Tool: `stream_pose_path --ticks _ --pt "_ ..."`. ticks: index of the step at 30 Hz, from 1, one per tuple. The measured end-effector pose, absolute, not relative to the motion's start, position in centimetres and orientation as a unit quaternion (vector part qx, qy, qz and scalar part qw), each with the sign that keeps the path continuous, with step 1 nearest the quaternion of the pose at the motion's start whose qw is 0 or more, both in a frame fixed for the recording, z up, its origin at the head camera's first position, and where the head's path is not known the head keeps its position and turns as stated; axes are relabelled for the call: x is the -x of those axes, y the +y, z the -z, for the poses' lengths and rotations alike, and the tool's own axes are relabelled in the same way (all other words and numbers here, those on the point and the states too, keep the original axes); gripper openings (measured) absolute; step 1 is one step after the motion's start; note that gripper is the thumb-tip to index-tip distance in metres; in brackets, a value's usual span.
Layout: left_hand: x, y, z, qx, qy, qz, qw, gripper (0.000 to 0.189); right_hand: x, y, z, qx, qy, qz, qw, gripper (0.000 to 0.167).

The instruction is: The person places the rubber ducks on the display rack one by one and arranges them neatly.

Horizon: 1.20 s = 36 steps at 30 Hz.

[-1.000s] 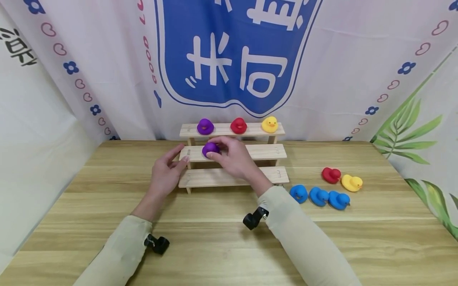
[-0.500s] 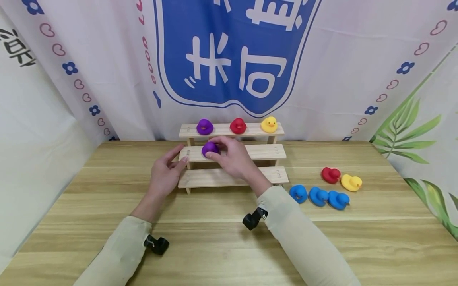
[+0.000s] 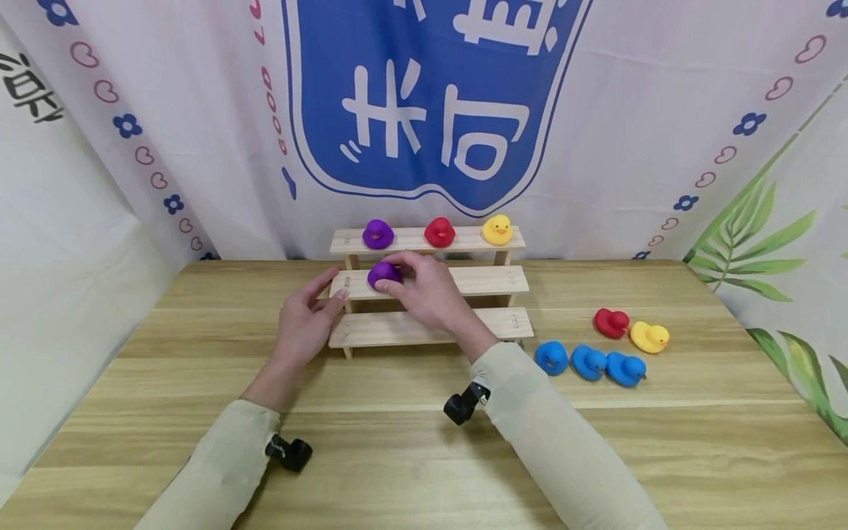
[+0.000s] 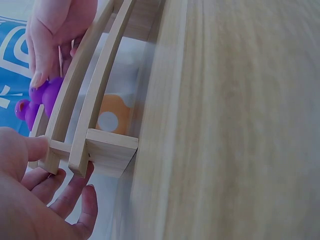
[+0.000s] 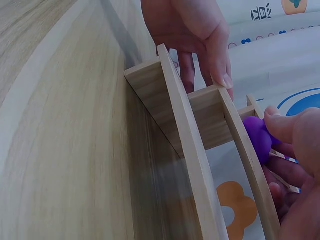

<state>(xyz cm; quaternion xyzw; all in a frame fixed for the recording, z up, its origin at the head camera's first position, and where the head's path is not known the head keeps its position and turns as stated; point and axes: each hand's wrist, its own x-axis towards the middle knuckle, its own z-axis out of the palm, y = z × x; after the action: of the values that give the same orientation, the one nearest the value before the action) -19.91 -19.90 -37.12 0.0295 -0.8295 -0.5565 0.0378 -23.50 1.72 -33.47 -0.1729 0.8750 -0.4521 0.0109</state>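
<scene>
A three-tier wooden shelf (image 3: pixel 486 280) stands toward the back of the table. On its middle tier, near the left end, my right hand (image 3: pixel 430 293) pinches a purple rubber duck (image 3: pixel 381 275) between thumb and fingers. The same duck (image 5: pixel 257 137) rests against the board in the right wrist view. My left hand (image 3: pixel 302 324) steadies the shelf's left end, its thumb on the middle board and its fingers around the end, as the left wrist view shows. Along the top tier sit another purple duck (image 3: pixel 377 234), a red duck (image 3: pixel 439 232) and a yellow duck (image 3: pixel 497 230).
Right of the shelf, on the wooden table (image 3: pixel 411 456), lie a second red duck (image 3: pixel 611 323), a second yellow duck (image 3: pixel 649 337) and three blue ducks, one of them (image 3: pixel 551 358) close to the shelf's corner. A printed curtain (image 3: pixel 232 132) hangs behind.
My right hand has shifted the purple duck slightly left along the middle tier. My left hand keeps its place at the shelf's end.
</scene>
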Motion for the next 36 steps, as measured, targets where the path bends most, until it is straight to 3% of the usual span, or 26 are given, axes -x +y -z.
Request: stream_pose_path --ticks 15,36 --pt "20.0 -19.9 37.1 -0.031 -0.824 0.564 0.034 0.056 23.3 2.8 33.1 0.179 0.865 0.469 0.015 0.045" --pt "19.8 -20.0 37.1 -0.03 -0.825 0.564 0.035 0.056 21.6 9.9 33.1 0.166 0.868 0.467 -0.014 0.041"
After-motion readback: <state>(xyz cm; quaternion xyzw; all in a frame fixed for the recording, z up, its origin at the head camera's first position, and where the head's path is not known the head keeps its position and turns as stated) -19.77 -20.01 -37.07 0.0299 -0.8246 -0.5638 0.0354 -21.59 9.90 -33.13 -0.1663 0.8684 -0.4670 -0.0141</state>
